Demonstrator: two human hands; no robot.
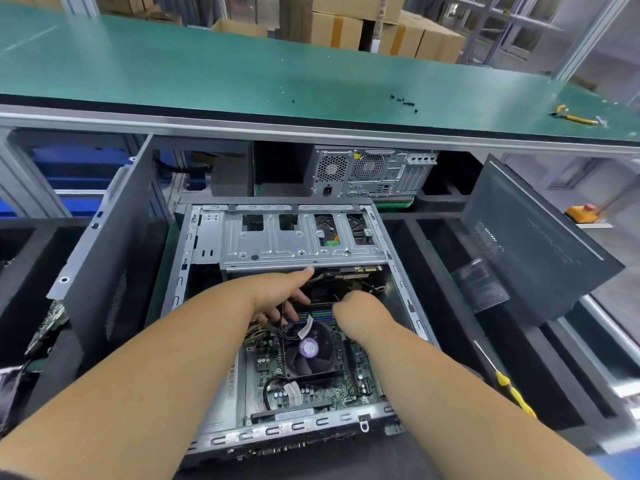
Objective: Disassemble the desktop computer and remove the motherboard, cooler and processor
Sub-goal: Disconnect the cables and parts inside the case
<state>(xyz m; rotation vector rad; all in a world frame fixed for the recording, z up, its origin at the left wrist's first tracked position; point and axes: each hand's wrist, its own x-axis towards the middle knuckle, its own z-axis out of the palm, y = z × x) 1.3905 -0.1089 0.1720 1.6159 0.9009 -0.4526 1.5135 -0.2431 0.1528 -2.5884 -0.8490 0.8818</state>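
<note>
Left hand (280,299): inside open computer case (207,237), fingers curled round black cables (282,320) at 11 o'clock of cooler fan (309,351); right hand (360,311): fingers hidden, grip cannot be told; motherboard (311,389) seated in case; yellow screwdriver (512,389) at 3 o'clock

Around the open computer case (277,306): two side panels (114,258) (one each side), two screwdrivers (509,386), a second computer (374,174) behind it.

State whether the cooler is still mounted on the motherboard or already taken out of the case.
Still mounted. The cooler sits on the motherboard inside the open case.
</note>
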